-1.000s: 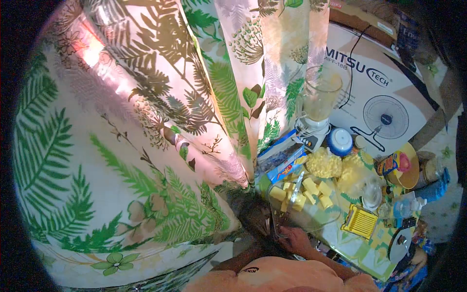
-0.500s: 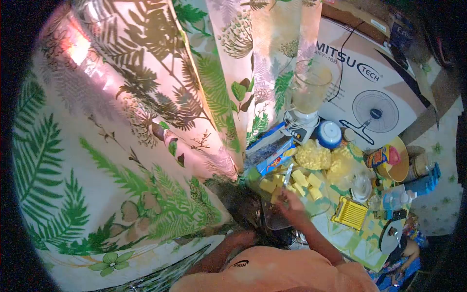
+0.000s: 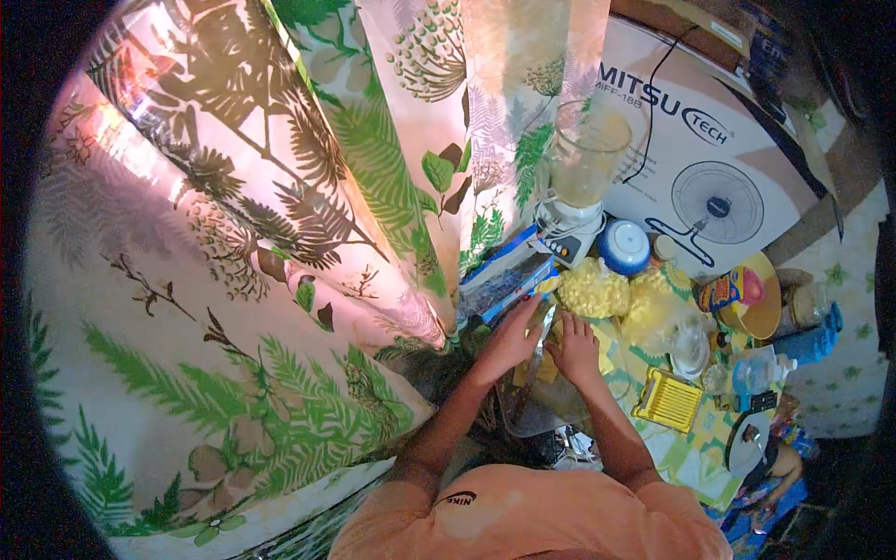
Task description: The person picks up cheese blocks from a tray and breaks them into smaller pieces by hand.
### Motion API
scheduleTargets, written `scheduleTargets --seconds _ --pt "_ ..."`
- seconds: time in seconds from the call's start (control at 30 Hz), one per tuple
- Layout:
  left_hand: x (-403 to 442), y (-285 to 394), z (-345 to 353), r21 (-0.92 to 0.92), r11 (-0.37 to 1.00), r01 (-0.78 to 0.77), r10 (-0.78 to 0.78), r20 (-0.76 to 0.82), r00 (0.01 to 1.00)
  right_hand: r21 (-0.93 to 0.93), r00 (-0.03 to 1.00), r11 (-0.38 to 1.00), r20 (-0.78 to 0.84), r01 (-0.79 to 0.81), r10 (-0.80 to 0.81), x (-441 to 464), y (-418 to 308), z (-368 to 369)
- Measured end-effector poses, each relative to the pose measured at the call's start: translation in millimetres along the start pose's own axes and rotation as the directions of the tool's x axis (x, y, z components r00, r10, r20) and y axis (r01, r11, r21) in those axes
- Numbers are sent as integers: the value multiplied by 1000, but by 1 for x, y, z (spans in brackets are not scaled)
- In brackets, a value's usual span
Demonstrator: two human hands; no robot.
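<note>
Hands: two, left hand (image 3: 513, 342) and right hand (image 3: 576, 353). Knife (image 3: 539, 347): one. Tray (image 3: 539, 420): one. Yellow blocks (image 3: 609, 356): several, partly covered; exact count not determinable. Yellow rack (image 3: 669, 399): one. Blender (image 3: 581, 182): one. Yellow heaps (image 3: 593, 287): two. Blue tub (image 3: 624, 248): one. Fan carton (image 3: 653, 149): one. Yellow bowl (image 3: 767, 319): one. Clear bottle (image 3: 751, 373): one.

- A single head camera, worn by the person, looks forward and steeply down from above the shirt (image 3: 560, 513).
- The shirt fills the near edge; the left hand (image 3: 509, 343) and right hand (image 3: 576, 350) show whole, a little farther off.
- It takes in the curtain (image 3: 224, 233) on the left, the table (image 3: 686, 462) on the right and the box (image 3: 672, 168) far right.
- A dark, round border rings this very wide view.
</note>
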State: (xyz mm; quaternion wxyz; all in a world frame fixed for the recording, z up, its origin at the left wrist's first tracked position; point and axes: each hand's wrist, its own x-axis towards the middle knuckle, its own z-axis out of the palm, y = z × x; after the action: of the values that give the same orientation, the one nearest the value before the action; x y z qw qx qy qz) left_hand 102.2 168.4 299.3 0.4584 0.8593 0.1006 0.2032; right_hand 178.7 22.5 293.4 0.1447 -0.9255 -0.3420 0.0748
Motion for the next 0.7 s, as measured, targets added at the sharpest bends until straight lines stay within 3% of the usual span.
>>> scheduleTargets --seconds 0.2,0.33,0.43,0.53,0.7 --pt "20 11 -3 3 999 -41 41 -38 998 -2 938 989 317 148 -140 18 28 6" --pt "19 -5 7 -187 982 -10 1 -49 999 -46 946 993 313 108 -88 22 23 -3" --pt "15 1 1 -306 930 202 -206 21 978 -110 962 988 261 110 -78 29 29 19" --pt "16 -1 1 -417 883 214 -236 -3 972 -82 965 989 244 122 -99 32 28 16" --pt "18 6 -15 -339 905 257 -248 71 966 -10 966 998 250 64 -60 31 16 -10"
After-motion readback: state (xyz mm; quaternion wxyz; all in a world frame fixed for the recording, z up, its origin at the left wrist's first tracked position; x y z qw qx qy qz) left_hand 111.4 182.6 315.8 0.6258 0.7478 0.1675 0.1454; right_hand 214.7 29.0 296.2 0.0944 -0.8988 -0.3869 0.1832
